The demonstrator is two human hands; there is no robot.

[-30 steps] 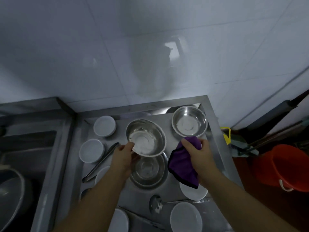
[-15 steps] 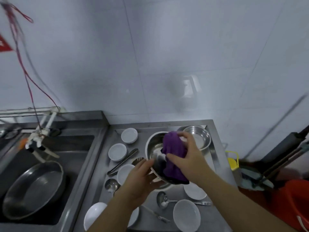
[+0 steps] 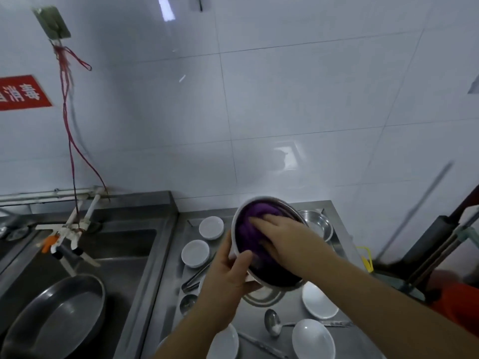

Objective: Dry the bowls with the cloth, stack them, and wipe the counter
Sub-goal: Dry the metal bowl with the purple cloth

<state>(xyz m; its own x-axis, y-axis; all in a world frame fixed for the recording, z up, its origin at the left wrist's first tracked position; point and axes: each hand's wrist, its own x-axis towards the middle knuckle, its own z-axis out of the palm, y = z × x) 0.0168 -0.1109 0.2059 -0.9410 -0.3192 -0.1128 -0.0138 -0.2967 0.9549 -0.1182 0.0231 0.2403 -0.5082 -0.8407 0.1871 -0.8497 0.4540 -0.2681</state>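
My left hand (image 3: pixel 228 275) grips the near rim of a steel bowl (image 3: pixel 282 281), held tilted above the steel counter (image 3: pixel 171 294). Inside the bowl lies the purple cloth (image 3: pixel 248 229), and my right hand (image 3: pixel 282 234) presses it against the bowl's inner wall, fingers spread over the cloth. Under the lifted bowl, part of another steel bowl (image 3: pixel 261 299) shows on the counter. A third steel bowl (image 3: pixel 317 224) sits at the back right corner.
Several small white dishes (image 3: pixel 211 226) (image 3: pixel 195 252) (image 3: pixel 318 301) (image 3: pixel 312 339), a ladle (image 3: pixel 272 322), tongs (image 3: pixel 193 279) and a knife lie on the counter. To the left is a sink with a large steel pan (image 3: pixel 54 314) and a tap (image 3: pixel 64 239). An orange bucket (image 3: pixel 458 301) stands right.
The steel bowl has been lifted off the counter and tilted. My right hand has pushed the purple cloth from outside the bowl down into it. The view has swung up and left.
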